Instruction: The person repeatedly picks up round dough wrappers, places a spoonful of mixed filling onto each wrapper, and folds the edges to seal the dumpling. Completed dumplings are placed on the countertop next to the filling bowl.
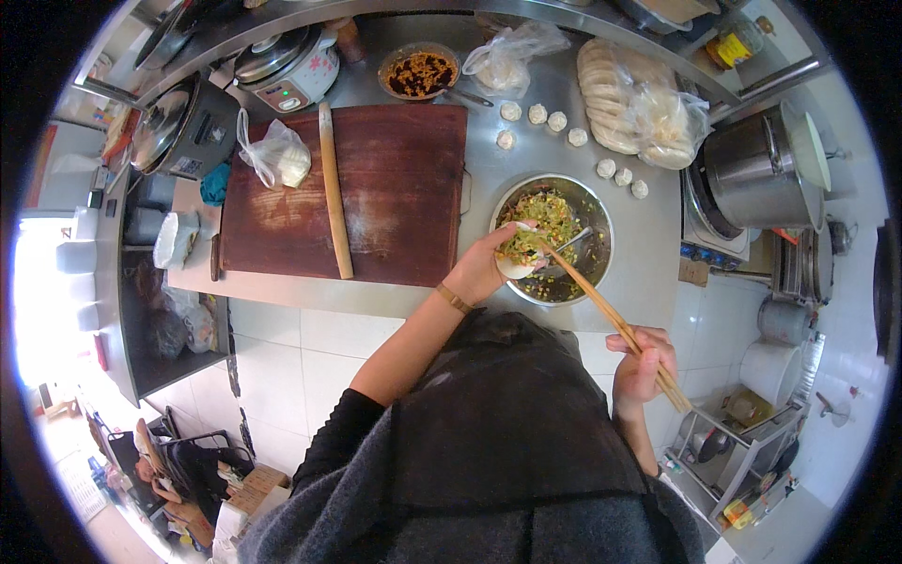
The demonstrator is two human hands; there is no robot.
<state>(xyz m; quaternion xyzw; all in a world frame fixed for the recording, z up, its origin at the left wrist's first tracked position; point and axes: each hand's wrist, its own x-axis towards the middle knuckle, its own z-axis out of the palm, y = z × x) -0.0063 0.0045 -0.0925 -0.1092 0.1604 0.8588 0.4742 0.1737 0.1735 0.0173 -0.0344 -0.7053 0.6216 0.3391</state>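
Observation:
My left hand [486, 264] holds a round white dough wrapper [514, 268] over the near left rim of a steel bowl [607, 240]. Chopped green and yellow filling lies on the wrapper and in the bowl [546, 208]. Long wooden chopsticks [599, 303] are gripped in my right hand [645, 359], their tips touching the filling at the wrapper. A metal spoon [574, 238] leans inside the bowl. Beyond the bowl, several small pleated dough parcels [557, 121] sit on the steel counter [486, 151].
Left of the bowl lies a dark wooden board [402, 190] with a rolling pin [332, 190] and a bagged dough lump [292, 162]. Farther back stand a rice cooker [289, 77], a bowl of dark red sauce [421, 70] and bagged flat breads [609, 106]. A large pot [761, 169] stands right.

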